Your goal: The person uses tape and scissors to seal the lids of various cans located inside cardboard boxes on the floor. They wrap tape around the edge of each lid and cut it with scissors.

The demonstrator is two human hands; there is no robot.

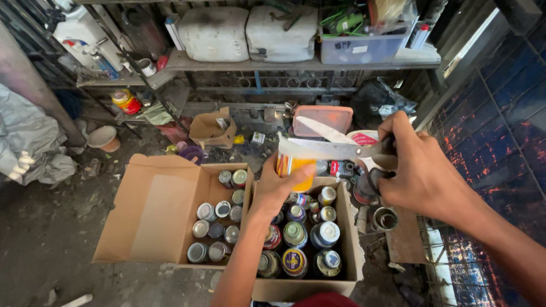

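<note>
The left hand (278,185) grips a small yellow can (294,165) with a pale top, holding it upright above a cardboard box (352,244) packed with standing cans. The right hand (424,170) is closed around the dark handles of scissors (341,149), whose open blades meet the can's top. A second box (153,210) sits alongside.
</note>
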